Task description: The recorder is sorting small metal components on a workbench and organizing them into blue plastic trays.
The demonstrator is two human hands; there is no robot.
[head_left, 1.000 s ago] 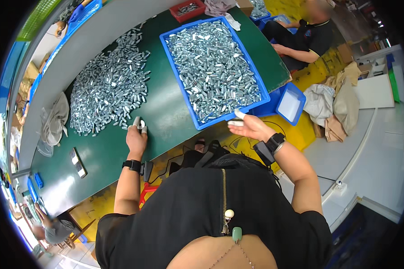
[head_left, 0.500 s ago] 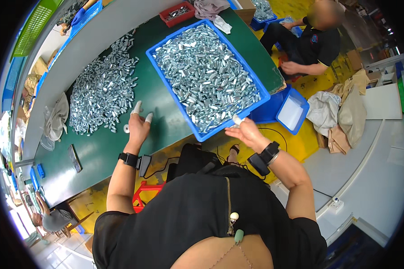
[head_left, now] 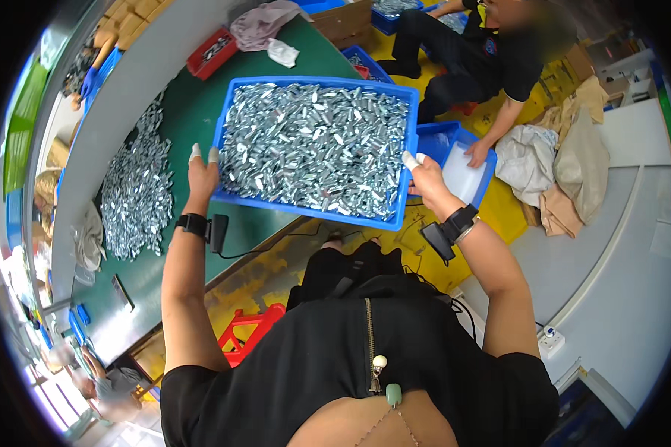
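A blue plastic tray (head_left: 306,211) lies level in front of me, full of small, shiny, silvery metal pieces (head_left: 313,145). My right hand (head_left: 428,181) grips its right side, with capped fingertips at the rim. At the opposite side, my left hand (head_left: 203,177) is against the rim, thumb beside the edge and index finger stretched forward; its other fingers are hidden. White covers sit on some fingertips of both hands. The tray's right part reaches past the table edge. Left of my left hand, a loose heap of similar metal pieces (head_left: 136,194) lies on the green table (head_left: 190,112).
A red bin (head_left: 212,54) and crumpled cloths (head_left: 265,26) are at the table's far end. To the right, a seated co-worker (head_left: 470,67) reaches into a blue tray (head_left: 487,176). Sacks (head_left: 581,167) lie farther right; a red stool (head_left: 250,331) stands below the table edge.
The tray has turned from slanted to nearly square before me and shifted left in view. My left hand has come to its left side. The co-worker's arm has reached to the blue tray.
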